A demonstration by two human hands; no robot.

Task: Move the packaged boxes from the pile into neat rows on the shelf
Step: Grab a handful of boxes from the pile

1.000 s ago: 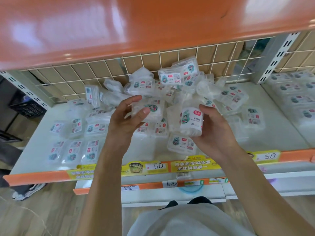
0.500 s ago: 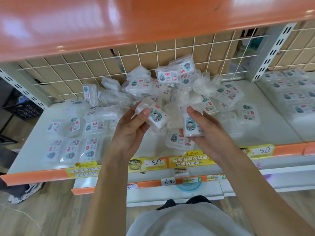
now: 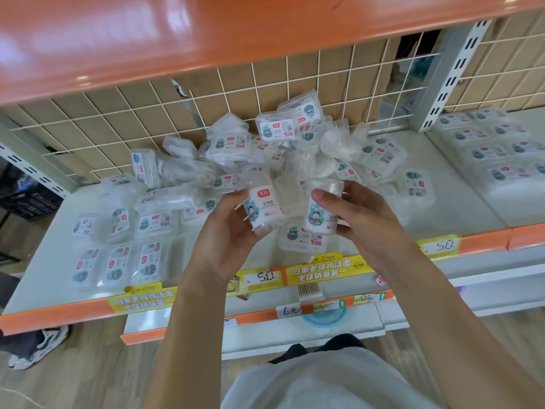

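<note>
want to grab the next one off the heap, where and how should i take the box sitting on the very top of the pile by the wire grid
Take the top box by its two short ends, coming from above and the front. It lies label up on the pile, ends clear, with the wire grid close behind it.

I'm seeing the pile [image 3: 283, 154] at centre frame hiding its lower boxes under the upper ones, so I can't count them. The left hand [image 3: 227, 240] is covering the lower side of its box [image 3: 264, 206]. The boxes at the right edge [image 3: 501, 154] are blurring out, labels unreadable. A shoe [image 3: 41, 346] at lower left is being cut off by the shelf edge.
</note>
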